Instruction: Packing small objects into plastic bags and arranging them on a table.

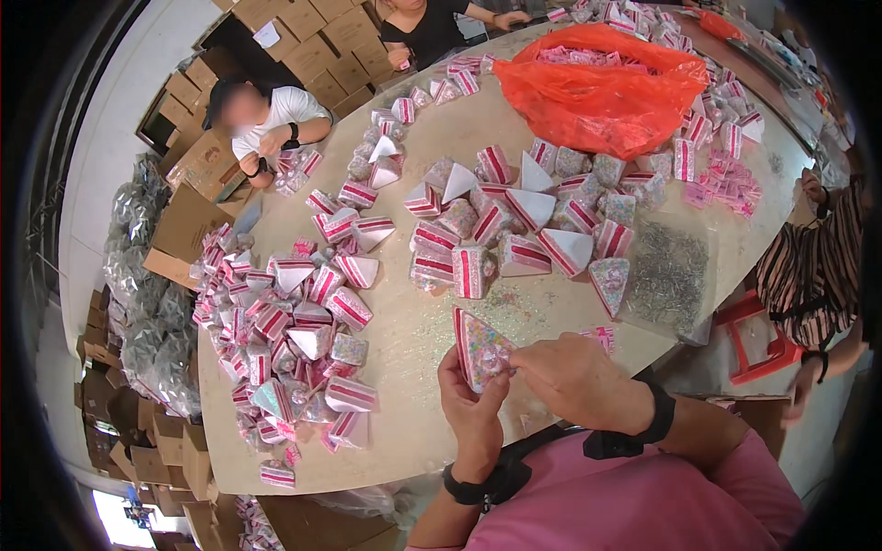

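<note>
My left hand [470,404] holds a small triangular box [480,347] with red-and-white striped sides, its open face filled with colourful sprinkle-like bits. My right hand [574,376] meets it from the right, fingertips pinching at the box's right edge. Both wrists wear black bands. Just beyond my hands, a cluster of similar triangular boxes [514,234] sits on the beige table [413,441], some showing white faces, some showing the speckled filling.
A big heap of striped triangular boxes [294,340] covers the table's left side. A red plastic bag [602,87] lies at the far end. A clear bag of small grey pieces [666,275] lies right. Other people sit around the table; cardboard cartons [184,220] stack at left.
</note>
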Available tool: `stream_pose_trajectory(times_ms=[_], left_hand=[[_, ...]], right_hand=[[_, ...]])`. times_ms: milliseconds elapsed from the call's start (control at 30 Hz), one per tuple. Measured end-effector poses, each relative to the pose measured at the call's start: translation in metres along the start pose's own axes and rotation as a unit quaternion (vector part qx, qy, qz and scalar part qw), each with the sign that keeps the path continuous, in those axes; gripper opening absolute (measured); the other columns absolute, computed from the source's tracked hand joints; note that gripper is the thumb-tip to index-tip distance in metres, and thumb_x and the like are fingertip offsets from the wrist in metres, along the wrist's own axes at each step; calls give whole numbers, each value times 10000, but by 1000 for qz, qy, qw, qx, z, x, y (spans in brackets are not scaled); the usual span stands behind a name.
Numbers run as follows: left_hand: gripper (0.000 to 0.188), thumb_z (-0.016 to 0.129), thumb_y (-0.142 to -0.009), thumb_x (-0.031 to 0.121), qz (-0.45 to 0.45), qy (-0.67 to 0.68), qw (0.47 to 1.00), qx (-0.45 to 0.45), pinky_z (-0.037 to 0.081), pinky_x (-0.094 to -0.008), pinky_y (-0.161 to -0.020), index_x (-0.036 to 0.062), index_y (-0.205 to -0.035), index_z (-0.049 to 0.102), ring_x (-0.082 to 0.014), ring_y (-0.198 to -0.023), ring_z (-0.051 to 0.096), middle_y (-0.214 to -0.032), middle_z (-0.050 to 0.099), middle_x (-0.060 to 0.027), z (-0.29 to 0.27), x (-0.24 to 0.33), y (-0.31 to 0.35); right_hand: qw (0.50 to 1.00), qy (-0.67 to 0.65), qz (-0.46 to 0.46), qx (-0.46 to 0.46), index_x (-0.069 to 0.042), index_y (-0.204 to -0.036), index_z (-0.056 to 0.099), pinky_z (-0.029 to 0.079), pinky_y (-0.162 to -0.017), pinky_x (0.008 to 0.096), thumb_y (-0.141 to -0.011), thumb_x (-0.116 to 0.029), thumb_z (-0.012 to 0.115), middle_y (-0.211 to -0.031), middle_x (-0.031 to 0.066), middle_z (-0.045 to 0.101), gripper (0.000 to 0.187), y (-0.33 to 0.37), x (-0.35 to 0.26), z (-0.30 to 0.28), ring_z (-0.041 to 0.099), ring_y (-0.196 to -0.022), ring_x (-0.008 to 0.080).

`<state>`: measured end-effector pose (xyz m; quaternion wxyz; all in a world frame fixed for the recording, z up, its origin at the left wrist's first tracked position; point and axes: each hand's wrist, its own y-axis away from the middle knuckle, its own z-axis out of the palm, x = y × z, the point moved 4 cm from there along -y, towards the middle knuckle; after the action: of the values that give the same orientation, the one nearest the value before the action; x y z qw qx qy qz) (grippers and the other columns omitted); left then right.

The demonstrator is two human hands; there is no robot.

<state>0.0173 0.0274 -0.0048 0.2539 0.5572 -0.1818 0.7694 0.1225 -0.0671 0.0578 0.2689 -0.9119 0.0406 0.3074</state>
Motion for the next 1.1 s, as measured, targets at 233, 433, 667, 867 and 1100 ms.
stream_pose_trajectory(times_ms=[233,433,667,867,1100], left_hand=[[542,632,-797,16,-56,110,992,-27,463,-341,-908,-15,-1254,344,-189,-1032,543,-1141,512,-114,-3,-6,1],[524,642,-809,48,-64,203,975,-61,445,-323,-920,18,-1249,360,-180,-1025,549,-1140,526,-94,-9,-11,2],[586,688,-784,96,-35,206,977,-43,457,-326,-882,46,-1268,361,-178,-1022,558,-1129,545,-75,-17,-1,2],[663,730,-757,66,43,183,982,0,415,-335,-951,3,-1282,330,-192,-1086,509,-1192,488,-95,-28,12,1],[696,735,-748,59,96,105,989,29,396,-335,-970,-8,-1296,310,-193,-1124,474,-1220,447,-107,-34,16,5]], right_hand=[[1000,0,-13,-5,-3,-971,579,435,-592,392,-752,-42,606,-790,113,612,224,-3,-5,-2,594,-677,297],[999,-18,-41,7,-8,-934,577,426,-567,400,-743,-38,603,-764,102,599,195,-9,-11,1,593,-674,294],[999,-16,-47,-21,-52,-832,558,418,-549,412,-759,-61,588,-706,98,573,79,-24,-22,8,577,-647,308],[997,9,-79,-26,-58,-829,549,416,-539,414,-764,-66,586,-683,94,560,75,-35,-34,14,578,-643,308],[995,17,-90,-36,-57,-833,534,420,-538,415,-767,-74,584,-674,98,554,85,-35,-40,18,575,-627,312]])
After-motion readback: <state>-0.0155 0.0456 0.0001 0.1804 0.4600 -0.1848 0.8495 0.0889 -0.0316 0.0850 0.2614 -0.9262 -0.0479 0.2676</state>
